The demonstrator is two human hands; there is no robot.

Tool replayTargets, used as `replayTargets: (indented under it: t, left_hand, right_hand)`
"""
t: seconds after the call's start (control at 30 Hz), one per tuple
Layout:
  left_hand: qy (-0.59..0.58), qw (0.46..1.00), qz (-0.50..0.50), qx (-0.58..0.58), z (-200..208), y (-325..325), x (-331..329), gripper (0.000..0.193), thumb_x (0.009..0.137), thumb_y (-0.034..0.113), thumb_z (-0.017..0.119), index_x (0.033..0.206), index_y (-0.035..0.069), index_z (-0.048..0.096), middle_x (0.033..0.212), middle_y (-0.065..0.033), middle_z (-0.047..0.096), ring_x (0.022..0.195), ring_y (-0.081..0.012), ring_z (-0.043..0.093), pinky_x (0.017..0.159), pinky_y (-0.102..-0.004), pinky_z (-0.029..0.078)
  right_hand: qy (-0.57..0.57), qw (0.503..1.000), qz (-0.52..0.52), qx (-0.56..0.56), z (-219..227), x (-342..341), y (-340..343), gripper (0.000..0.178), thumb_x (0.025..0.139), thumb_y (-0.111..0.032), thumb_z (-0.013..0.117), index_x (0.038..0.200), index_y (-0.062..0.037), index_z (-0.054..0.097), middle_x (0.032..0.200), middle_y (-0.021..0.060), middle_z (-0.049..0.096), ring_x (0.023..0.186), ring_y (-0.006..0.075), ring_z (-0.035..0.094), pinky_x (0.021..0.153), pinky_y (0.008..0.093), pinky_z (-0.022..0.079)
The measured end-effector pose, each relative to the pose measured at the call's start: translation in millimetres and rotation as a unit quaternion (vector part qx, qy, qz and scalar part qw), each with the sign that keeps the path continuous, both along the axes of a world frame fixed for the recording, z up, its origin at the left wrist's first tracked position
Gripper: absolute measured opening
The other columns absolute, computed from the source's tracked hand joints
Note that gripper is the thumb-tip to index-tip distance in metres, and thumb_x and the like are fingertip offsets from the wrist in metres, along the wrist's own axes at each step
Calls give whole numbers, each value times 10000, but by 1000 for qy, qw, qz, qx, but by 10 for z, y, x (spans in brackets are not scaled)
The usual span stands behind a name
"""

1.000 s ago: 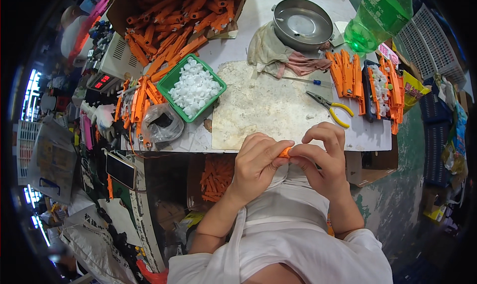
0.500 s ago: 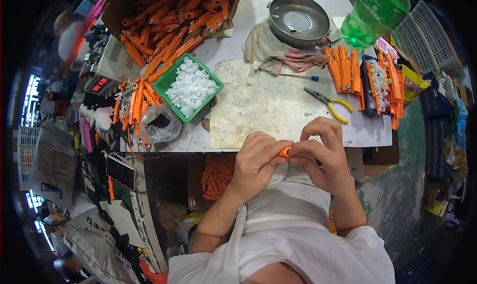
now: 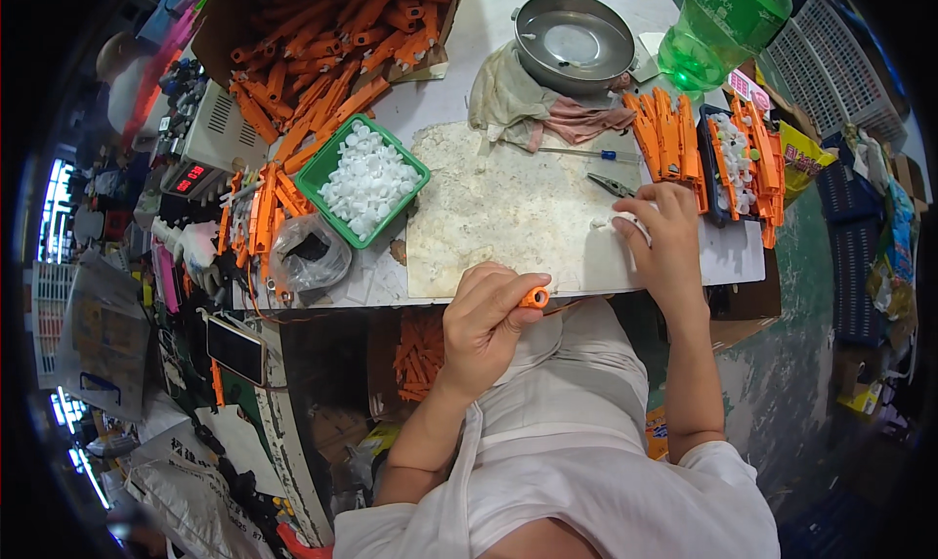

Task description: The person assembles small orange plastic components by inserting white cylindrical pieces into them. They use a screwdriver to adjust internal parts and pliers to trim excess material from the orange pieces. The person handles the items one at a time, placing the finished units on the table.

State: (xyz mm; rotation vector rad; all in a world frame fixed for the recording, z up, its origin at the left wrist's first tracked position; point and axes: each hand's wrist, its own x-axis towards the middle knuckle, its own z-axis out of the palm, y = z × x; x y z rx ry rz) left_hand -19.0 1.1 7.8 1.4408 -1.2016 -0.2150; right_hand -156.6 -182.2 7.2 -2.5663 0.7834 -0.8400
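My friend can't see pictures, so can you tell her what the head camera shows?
A person at a cluttered worktable holds a small orange plastic part in the left hand, while the right hand rests on the table by the pliers. A green basket of white caps and piles of orange parts lie around.

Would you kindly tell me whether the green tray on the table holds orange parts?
No, the green tray is filled with small white pieces, while the orange parts lie outside it.
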Motion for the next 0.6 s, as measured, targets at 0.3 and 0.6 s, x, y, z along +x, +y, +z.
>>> replayTargets:
  t: [0.3,0.6]
  left_hand:
    - [187,978,-92,-11,11,53,-49,320,850,262,637,1032,-1,655,819,-77,632,761,-193,556,711,-292,440]
    - [70,994,-71,40,33,69,16,302,811,204,670,1034,1,657,809,-87,639,748,-226,573,711,-320,446]
  right_hand:
    - [-69,990,33,121,-198,203,129,90,768,-52,668,856,-52,650,869,72,602,883,259,546,795,354,428]
    - [-138,943,222,207,451,97,636,172,704,0,705,850,-22,616,796,71,606,813,245,576,719,325,463]
